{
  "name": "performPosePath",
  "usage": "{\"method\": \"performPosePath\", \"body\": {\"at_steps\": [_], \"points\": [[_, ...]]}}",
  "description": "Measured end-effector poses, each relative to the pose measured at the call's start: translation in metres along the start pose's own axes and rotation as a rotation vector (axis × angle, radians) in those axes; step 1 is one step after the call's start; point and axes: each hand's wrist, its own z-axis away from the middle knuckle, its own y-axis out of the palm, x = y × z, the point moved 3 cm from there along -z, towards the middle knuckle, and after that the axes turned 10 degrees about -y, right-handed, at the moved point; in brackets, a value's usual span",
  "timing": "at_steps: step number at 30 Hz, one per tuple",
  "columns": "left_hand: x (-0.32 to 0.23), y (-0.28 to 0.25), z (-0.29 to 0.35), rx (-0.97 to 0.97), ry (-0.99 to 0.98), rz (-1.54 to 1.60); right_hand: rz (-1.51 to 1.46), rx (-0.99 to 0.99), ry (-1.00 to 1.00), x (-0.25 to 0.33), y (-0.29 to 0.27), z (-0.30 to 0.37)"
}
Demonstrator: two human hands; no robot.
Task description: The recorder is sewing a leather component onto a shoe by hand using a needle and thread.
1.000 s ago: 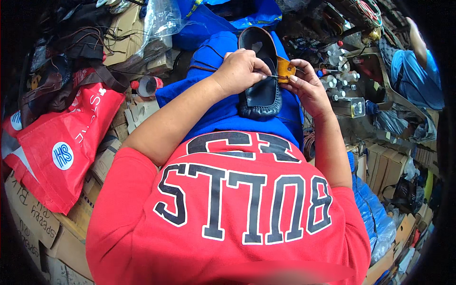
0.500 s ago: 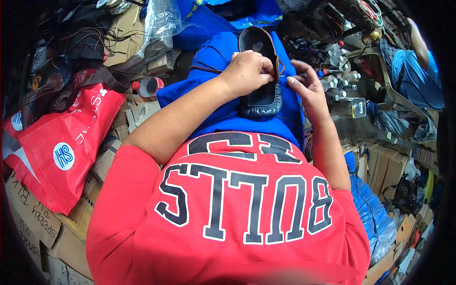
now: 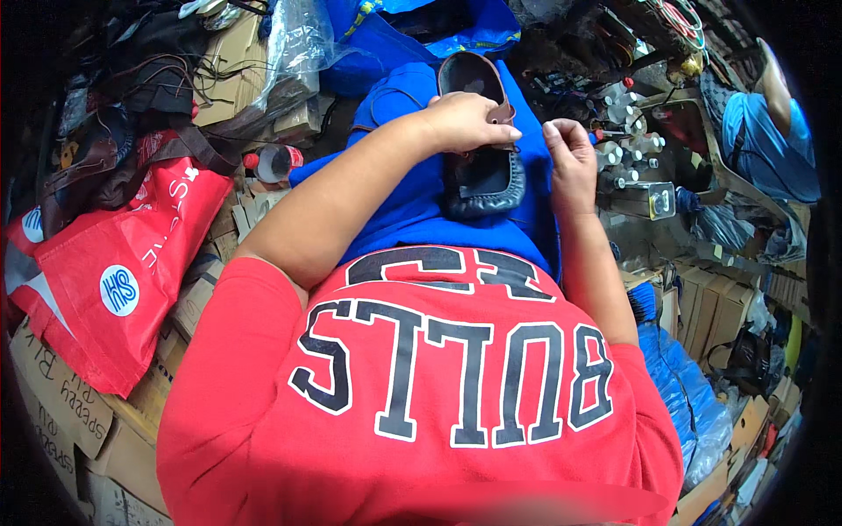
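A black leather moccasin [image 3: 485,209] with a puckered toe and a brown lining lies across my lap on blue cloth [image 3: 399,197]. The toe points toward my body. My left hand [image 3: 469,123] grips the shoe across its middle, thumb toward the right side, where a brown flap of the collar is bent up. To the right of the shoe and apart from it, my right hand [image 3: 573,167] is raised with thumb and forefinger pinched together. Whatever lies in that pinch is too small to make out. A thin dark cord [image 3: 377,107] lies on the blue cloth at the left.
A red bag [image 3: 123,272] slumps on cardboard at the left, near a red-capped bottle [image 3: 274,163]. Several bottles and a metal tin [image 3: 653,200] stand at the right. A blue plastic bag [image 3: 368,44] sits ahead. Another person's blue clothing [image 3: 763,145] shows far right.
My right hand has drawn slightly away from the shoe, and its spread fingers have closed into a pinch. Beneath my left hand, the brown collar edge is now bent over.
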Motion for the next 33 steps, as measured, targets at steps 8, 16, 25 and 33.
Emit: {"method": "performPosePath", "body": {"at_steps": [8, 16, 25, 33], "points": [[0.003, -0.001, 0.011, 0.089, 0.100, -0.102, 0.214, 0.272, -0.115, 0.007, 0.021, 0.010], [0.000, -0.007, 0.026, 0.128, 0.053, -0.248, -0.538, -0.357, 0.097, 0.024, -0.109, -0.042], [0.003, -0.003, 0.029, 0.080, 0.183, -0.273, 0.223, -0.746, -0.154, 0.096, -0.354, 0.017], [0.001, -0.006, 0.028, 0.144, 0.195, -0.036, 0.491, 0.183, -0.031, 0.043, -0.096, 0.016]]}}
